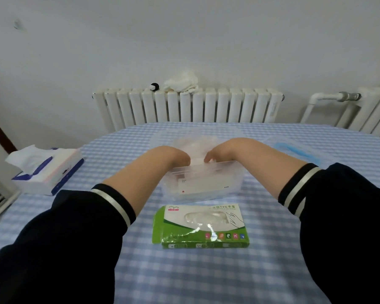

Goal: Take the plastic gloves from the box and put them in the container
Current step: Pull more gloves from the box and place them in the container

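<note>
— Clear plastic container [203, 183]: both hands dipped inside?
— Yes, left hand [173, 157] and right hand [219, 153] reach down onto the plastic gloves [195, 145]; fingers hidden, grip can't be told.
— And the green glove box [201, 226]?
— Flat on the checked tablecloth [206, 277], just before the container.

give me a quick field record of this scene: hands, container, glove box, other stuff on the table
left hand: reaching down into the container, fingers hidden
right hand: in the container too, fingers curled over the near rim
clear plastic rectangular container: table centre, holds thin clear plastic gloves
green and white cardboard glove box: flat, nearer the person than the container
white tissue pack: far left
blue checked tablecloth: covers table
</note>
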`<action>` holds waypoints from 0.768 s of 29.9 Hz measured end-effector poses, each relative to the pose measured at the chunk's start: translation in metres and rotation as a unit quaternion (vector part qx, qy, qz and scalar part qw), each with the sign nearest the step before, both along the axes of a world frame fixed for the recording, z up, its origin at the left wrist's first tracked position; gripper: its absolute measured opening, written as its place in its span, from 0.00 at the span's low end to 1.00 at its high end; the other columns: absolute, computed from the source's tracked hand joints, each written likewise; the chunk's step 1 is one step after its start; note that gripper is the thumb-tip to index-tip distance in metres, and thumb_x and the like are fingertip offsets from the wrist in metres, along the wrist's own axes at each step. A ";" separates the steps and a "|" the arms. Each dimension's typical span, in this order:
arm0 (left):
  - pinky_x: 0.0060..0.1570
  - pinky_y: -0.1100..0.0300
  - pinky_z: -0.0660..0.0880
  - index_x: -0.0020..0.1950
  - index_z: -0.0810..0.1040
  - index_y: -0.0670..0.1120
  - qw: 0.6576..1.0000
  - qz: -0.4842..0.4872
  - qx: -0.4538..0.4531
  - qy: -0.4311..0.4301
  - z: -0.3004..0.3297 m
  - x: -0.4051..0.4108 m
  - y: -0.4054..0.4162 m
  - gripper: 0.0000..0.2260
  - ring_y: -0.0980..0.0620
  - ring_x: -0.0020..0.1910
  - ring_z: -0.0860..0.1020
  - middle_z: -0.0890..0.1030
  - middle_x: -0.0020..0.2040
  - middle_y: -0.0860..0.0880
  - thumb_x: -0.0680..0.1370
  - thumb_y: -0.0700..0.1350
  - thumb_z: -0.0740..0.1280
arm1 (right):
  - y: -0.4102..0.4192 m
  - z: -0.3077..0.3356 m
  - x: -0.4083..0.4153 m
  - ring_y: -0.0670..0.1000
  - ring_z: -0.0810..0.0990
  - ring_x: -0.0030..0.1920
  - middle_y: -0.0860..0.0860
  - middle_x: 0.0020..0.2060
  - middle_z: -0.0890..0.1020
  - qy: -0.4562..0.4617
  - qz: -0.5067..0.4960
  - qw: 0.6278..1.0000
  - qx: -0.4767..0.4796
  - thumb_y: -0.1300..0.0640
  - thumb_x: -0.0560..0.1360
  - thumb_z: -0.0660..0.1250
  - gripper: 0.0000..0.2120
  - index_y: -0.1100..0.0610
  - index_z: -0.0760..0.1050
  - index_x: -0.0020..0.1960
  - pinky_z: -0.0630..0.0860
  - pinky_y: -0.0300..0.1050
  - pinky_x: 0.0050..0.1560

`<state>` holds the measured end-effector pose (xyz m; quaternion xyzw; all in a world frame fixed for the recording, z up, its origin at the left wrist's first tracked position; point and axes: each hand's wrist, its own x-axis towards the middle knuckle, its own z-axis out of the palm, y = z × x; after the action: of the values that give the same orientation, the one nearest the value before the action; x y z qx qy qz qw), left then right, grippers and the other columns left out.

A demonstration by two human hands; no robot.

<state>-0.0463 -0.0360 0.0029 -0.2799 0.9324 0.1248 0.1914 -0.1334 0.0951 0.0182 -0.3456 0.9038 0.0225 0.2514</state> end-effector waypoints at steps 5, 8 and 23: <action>0.55 0.55 0.70 0.59 0.77 0.45 0.999 -0.031 0.011 0.007 -0.003 -0.002 -0.002 0.12 0.47 0.53 0.75 0.77 0.56 0.46 0.79 0.48 0.61 | 0.014 0.006 0.002 0.56 0.67 0.70 0.52 0.74 0.65 0.129 0.082 0.987 0.048 0.63 0.80 0.58 0.24 0.50 0.63 0.75 0.64 0.48 0.67; 0.57 0.54 0.70 0.54 0.76 0.47 0.992 -0.118 -0.036 -0.015 -0.005 -0.003 -0.007 0.07 0.47 0.50 0.74 0.77 0.55 0.47 0.79 0.46 0.60 | 0.026 0.015 0.002 0.54 0.69 0.69 0.50 0.71 0.69 0.213 0.125 0.968 0.033 0.59 0.79 0.64 0.26 0.51 0.63 0.75 0.67 0.47 0.63; 0.36 0.61 0.69 0.56 0.80 0.49 0.796 -0.164 -0.109 0.573 0.015 0.089 0.052 0.10 0.58 0.39 0.73 0.80 0.44 0.57 0.81 0.47 0.61 | 0.090 -0.022 0.092 0.42 0.75 0.38 0.41 0.39 0.78 0.128 0.151 0.880 -0.431 0.46 0.76 0.63 0.09 0.49 0.78 0.49 0.73 0.38 0.40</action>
<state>0.0429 0.0155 0.0182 -0.0197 0.9111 0.1266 -0.3918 -0.0419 0.1852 -0.0035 -0.5463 0.7851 -0.2880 -0.0468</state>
